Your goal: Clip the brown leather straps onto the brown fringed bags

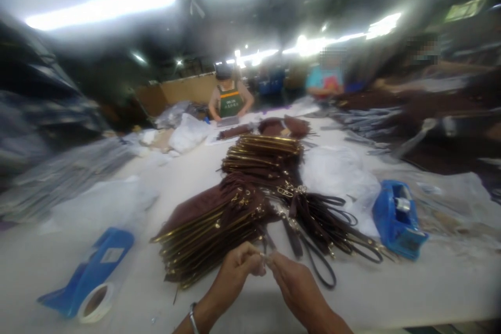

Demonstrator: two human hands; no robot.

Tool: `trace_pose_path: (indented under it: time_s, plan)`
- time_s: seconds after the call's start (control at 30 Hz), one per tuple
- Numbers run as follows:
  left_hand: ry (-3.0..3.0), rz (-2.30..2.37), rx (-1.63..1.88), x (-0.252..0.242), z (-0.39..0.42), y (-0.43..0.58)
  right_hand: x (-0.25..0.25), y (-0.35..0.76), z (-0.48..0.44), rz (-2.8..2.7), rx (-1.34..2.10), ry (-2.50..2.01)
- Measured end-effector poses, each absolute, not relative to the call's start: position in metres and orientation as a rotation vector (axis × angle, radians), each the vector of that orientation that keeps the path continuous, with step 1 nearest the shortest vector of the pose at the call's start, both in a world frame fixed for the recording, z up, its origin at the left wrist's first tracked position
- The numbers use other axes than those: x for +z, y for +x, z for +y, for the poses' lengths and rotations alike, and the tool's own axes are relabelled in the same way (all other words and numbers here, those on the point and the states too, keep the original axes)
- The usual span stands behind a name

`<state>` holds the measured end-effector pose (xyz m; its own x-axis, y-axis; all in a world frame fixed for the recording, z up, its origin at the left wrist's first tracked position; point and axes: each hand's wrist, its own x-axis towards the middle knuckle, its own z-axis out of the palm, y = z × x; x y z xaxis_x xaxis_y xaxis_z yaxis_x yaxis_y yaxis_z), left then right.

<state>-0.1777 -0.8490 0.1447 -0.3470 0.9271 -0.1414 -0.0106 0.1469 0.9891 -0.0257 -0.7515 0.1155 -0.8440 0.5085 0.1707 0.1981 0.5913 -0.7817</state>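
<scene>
My left hand [242, 263] and my right hand [291, 276] meet at the near side of the table, fingertips pinched together around something small. Its shape is blurred and mostly covered by the fingers; a thin dark strap shows just beyond them. Close to my left hand lies a stack of dark brown pouches [211, 224] with gold zippers and metal clasps. A bundle of dark brown wrist straps [317, 224] with metal clips spreads out beyond my right hand. Behind both, more pouches with gold zippers [262, 154] are piled up.
A blue tape dispenser [397, 222] stands at the right, and another blue dispenser [94, 269] is at the left beside a tape roll [96, 302]. Clear plastic bags [338, 169] lie on the white table [376, 292]. Across it are co-workers, one in a green apron [229, 103].
</scene>
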Motion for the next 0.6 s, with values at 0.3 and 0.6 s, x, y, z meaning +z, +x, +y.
trace_pose_path:
  time_s: [0.3,0.6]
  plan:
    - [0.789,1.493,1.380,0.153,-0.835,-0.176,0.116,-0.034,-0.747,-2.551,0.813,-0.637]
    - [0.849,1.558,1.356,0.159,-0.829,-0.180,0.129,-0.033,-0.735,-2.175,1.456,-0.368]
